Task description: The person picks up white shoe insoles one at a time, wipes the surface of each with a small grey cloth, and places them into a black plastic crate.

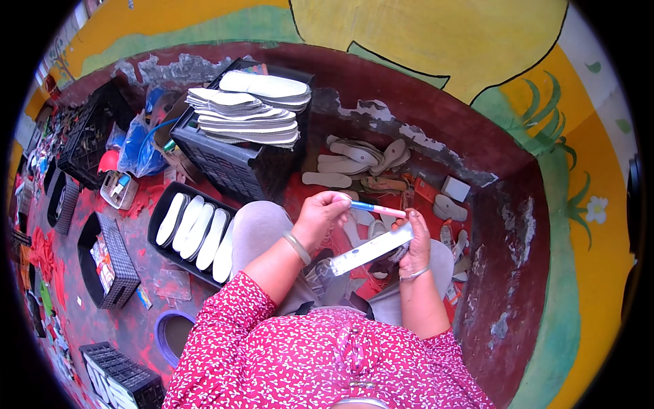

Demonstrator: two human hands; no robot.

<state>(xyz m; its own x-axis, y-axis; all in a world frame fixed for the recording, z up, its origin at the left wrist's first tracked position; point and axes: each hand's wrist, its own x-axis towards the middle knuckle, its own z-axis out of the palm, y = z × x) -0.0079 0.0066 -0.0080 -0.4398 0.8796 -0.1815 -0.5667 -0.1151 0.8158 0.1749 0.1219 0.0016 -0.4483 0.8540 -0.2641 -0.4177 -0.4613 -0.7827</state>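
Note:
In front of my lap, my left hand (323, 217) pinches the blue end of a slim pen-like stick (373, 208), which is blue with a pale pink length. The stick's other end reaches the fingertips of my right hand (417, 244). Those same fingers are closed around a long white flat packet (368, 251) with a clear, shiny lower end, which slants down to the left. Some small items seem to lie under the packet in my right palm, too hidden to name. My knees are on both sides of the two hands.
A black tray (163, 238) of white insoles sits by my left knee. Stacked insoles (262, 123) top a black crate (225, 167). Loose insoles (354, 160) lie ahead by the wall. Leftward are a checked basket (122, 273) and a purple-rimmed bowl (160, 334).

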